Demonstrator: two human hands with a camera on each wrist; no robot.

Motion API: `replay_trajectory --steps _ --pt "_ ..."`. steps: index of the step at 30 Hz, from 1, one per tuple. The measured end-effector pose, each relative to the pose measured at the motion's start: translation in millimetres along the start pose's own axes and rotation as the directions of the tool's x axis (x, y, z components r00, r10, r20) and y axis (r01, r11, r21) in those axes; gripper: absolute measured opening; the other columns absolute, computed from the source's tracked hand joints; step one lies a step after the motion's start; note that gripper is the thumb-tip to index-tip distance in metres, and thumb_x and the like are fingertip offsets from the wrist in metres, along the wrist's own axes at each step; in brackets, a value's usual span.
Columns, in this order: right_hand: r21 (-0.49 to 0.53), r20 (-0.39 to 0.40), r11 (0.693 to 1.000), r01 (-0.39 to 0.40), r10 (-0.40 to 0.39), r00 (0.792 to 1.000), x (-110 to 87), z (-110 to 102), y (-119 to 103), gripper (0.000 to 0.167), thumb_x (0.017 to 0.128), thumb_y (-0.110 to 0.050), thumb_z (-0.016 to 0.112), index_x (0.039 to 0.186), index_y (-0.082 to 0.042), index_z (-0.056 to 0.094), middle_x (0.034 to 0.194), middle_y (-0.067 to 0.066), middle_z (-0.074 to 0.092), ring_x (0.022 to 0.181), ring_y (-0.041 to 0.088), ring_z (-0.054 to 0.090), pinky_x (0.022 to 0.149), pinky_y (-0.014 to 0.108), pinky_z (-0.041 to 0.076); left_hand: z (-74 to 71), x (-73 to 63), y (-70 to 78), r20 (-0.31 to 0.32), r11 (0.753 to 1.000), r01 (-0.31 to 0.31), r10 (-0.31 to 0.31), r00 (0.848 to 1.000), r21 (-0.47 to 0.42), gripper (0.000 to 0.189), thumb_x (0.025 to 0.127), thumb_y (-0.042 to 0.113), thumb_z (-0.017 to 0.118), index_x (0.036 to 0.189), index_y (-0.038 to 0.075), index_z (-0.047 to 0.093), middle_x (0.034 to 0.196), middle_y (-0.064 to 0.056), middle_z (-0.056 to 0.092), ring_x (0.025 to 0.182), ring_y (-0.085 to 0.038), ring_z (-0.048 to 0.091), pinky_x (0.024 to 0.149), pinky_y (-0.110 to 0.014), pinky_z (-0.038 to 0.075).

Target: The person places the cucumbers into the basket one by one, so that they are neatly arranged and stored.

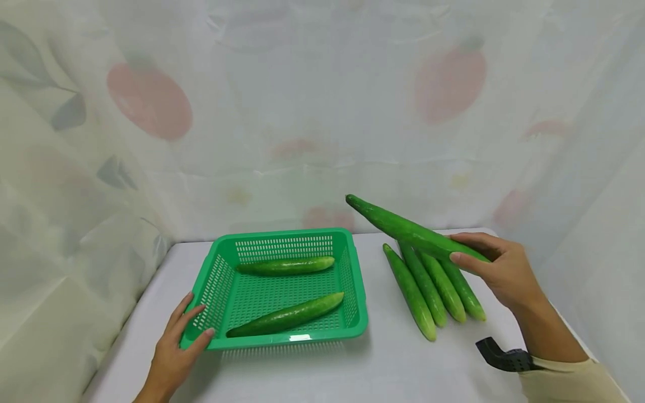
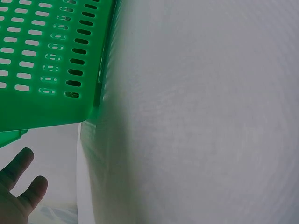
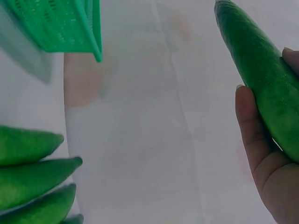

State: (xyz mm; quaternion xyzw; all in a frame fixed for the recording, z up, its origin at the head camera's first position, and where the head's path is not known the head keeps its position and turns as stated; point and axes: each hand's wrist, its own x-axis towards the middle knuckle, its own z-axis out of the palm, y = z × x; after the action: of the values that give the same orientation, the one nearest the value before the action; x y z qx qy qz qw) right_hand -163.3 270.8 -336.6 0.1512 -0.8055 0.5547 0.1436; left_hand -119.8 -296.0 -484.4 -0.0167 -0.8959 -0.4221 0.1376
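My right hand [image 1: 509, 274] grips a long green cucumber [image 1: 403, 229] near one end, raised above the table and slanting up to the left. In the right wrist view, thumb and fingers lie on both sides of this cucumber [image 3: 261, 70]. At the left front corner of a green plastic basket [image 1: 262, 340], my left hand [image 1: 173, 347] touches the rim with its fingers spread. Inside lie two cucumbers, one at the back [image 1: 287, 266] and one at the front [image 1: 289, 316]. The left wrist view shows the left fingers [image 2: 35, 193] beside the basket's slotted wall [image 2: 51, 109].
Several more cucumbers [image 1: 410, 294] lie side by side on the white table [image 1: 403, 369], right of the basket and below the raised one. A pale curtain with fruit prints [image 1: 322, 112] hangs behind and along the sides. A black strap [image 1: 504, 358] circles the right wrist.
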Motion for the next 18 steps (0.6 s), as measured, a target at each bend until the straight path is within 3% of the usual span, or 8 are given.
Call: replay_trajectory --steps 9,18 --pt "0.08 0.094 0.994 0.075 -0.083 0.992 20.3 26 -20 0.031 0.084 0.005 0.071 0.115 0.003 0.068 0.109 0.006 0.069 0.092 0.019 0.064 0.071 0.025 0.052 1.7 -0.8 -0.3 -0.005 1.0 -0.014 0.013 1.0 -0.014 0.053 0.093 0.02 0.068 0.141 0.013 0.049 0.157 0.008 0.019 0.14 -0.007 0.015 0.098 -0.017 0.02" --pt "0.151 0.22 0.987 0.05 -0.083 0.972 46.5 65 -32 0.03 0.087 -0.004 0.072 0.116 -0.003 0.069 0.114 0.009 0.065 0.09 0.026 0.061 0.07 0.033 0.053 -1.2 0.2 3.1 -0.025 1.0 -0.028 0.028 0.999 -0.005 0.052 0.092 0.019 0.069 0.14 0.011 0.05 0.157 0.005 0.02 0.139 -0.005 0.015 0.095 -0.012 0.017"
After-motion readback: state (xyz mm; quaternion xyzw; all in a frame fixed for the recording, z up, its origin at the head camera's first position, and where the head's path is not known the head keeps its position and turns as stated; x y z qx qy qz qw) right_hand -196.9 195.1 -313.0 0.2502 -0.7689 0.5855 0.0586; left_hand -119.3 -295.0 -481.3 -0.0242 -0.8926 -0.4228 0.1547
